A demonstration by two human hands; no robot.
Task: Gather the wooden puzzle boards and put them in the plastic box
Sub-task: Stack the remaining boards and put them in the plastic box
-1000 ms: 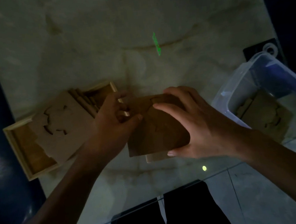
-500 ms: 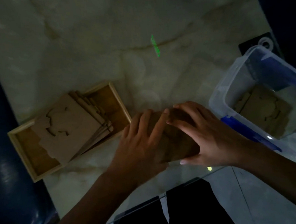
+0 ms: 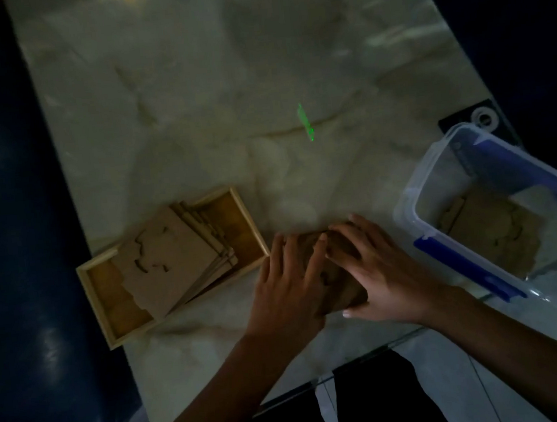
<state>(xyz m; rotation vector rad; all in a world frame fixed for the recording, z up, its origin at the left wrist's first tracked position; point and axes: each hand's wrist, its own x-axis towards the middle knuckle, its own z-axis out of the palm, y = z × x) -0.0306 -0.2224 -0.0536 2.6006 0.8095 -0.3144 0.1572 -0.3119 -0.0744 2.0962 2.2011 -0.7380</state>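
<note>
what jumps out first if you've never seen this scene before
Both hands, left hand and right hand, lie flat on a wooden puzzle board at the marble table's near edge. Left of them, a wooden tray holds a fanned stack of boards; right, a clear plastic box holds more.

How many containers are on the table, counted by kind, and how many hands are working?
Wooden tray, holding a fanned stack of puzzle boards: 1
Clear plastic box, with a board lying inside: 1
Hands, left hand and right hand, both pressing flat on the boards between the tray and the box: 2
Total: 4
</note>
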